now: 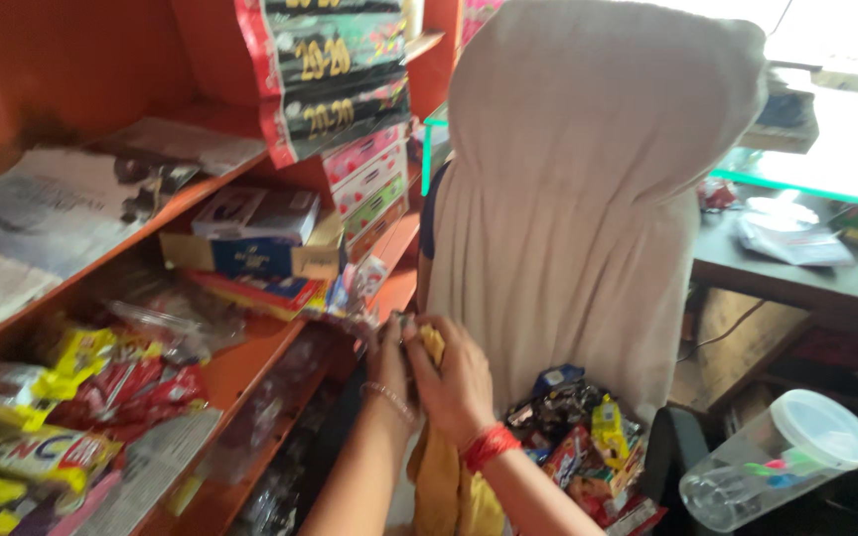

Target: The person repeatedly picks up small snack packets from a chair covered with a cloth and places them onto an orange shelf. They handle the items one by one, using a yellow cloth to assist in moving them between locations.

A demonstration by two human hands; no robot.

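Clutching yellow cloth [433, 342], right hand [459, 382], left hand [387, 362] alongside

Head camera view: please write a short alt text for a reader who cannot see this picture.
Two hands, the left hand and the right hand, press a yellow cloth at the edge of an orange shelf full of snack packets. Behind them stands a chair draped in beige fabric, with a clear plastic jar at lower right.
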